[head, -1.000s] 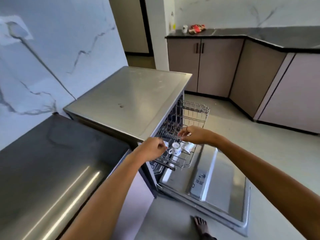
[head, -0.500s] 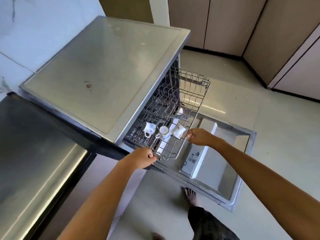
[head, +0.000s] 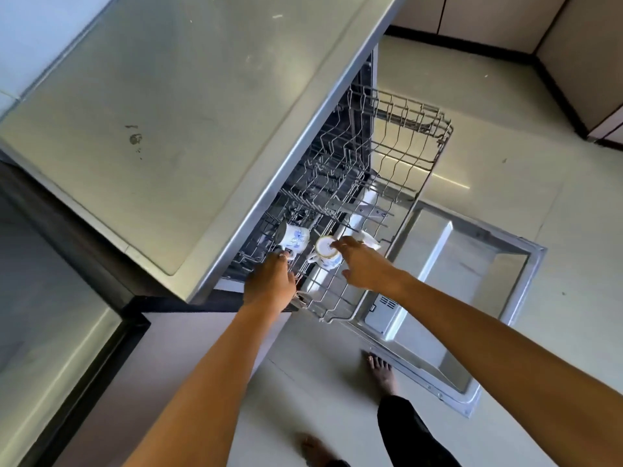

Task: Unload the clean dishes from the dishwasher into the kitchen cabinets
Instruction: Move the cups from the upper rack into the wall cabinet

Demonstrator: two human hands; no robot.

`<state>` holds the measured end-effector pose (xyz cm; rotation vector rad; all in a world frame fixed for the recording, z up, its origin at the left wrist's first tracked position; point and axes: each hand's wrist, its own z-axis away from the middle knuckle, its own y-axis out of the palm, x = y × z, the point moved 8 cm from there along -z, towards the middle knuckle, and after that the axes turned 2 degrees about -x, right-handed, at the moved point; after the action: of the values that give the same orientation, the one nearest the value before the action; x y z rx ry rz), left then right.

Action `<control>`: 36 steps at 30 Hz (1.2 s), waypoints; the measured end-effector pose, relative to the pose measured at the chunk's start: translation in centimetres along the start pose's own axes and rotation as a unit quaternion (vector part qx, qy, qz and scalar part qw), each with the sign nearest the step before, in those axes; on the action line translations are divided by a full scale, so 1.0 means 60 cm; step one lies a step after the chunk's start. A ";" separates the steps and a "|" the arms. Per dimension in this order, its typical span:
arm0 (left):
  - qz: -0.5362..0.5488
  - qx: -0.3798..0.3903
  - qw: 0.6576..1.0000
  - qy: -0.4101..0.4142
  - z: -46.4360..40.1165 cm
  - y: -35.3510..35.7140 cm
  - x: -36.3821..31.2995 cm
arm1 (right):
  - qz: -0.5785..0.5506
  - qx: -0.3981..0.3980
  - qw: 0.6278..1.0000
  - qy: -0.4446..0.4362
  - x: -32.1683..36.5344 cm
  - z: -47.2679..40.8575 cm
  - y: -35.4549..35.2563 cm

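The wire rack (head: pixel 397 183) is pulled out of the dishwasher (head: pixel 188 123), above the open door (head: pixel 472 284). Two white cups with blue flowers sit in the rack's near end. The left hand (head: pixel 269 284) reaches to the left cup (head: pixel 294 238), at about 12 o'clock from it; its fingers are at the handle, but I cannot tell if they are closed on it. The right hand (head: pixel 365 267) has loose, spread fingers, with fingertips (head: pixel 337 244) touching the bottom of the right cup (head: pixel 327 252), which is upside down.
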<state>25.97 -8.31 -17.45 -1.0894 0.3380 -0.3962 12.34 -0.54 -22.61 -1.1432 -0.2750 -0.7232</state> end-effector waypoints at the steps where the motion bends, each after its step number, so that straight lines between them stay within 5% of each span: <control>1: -0.015 -0.022 1.000 -0.012 -0.015 -0.003 0.005 | 0.025 -0.001 1.000 -0.013 0.008 -0.014 0.007; 5: 0.033 -0.053 0.996 -0.067 -0.087 0.012 0.031 | 0.128 0.023 0.991 -0.021 0.015 -0.068 0.041; 7: 0.036 -0.052 0.997 -0.043 -0.111 0.020 0.033 | 0.146 0.009 0.989 -0.038 0.015 -0.080 0.051; 11: -0.121 -0.081 0.989 0.037 -0.145 0.024 0.027 | 0.186 -0.020 0.978 -0.091 0.007 -0.100 0.065; 13: -0.091 -0.057 0.993 0.048 -0.166 0.040 0.033 | 0.186 -0.039 0.976 -0.110 0.007 -0.106 0.062; 17: 0.167 0.011 0.986 0.017 -0.190 0.059 0.034 | 0.133 -0.072 0.980 -0.129 0.014 -0.088 0.056; 21: 0.271 0.014 0.962 -0.013 -0.201 0.063 0.029 | 0.063 -0.150 0.973 -0.163 0.023 -0.020 0.027; 27: 0.248 0.025 0.966 -0.065 -0.191 0.066 0.002 | -0.004 -0.191 0.966 -0.173 0.000 0.059 0.009; 32: 0.160 -0.070 0.984 0.020 -0.138 0.015 -0.039 | -0.115 -0.275 0.949 -0.100 -0.023 0.112 -0.026; 36: 0.212 -0.027 0.975 0.063 -0.063 -0.001 -0.056 | -0.153 -0.341 0.926 -0.063 -0.025 0.170 -0.053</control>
<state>21.26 -9.73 -18.75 -1.0155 0.6828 -0.0749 10.74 8.50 -16.90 -1.8393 -0.3246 -1.0678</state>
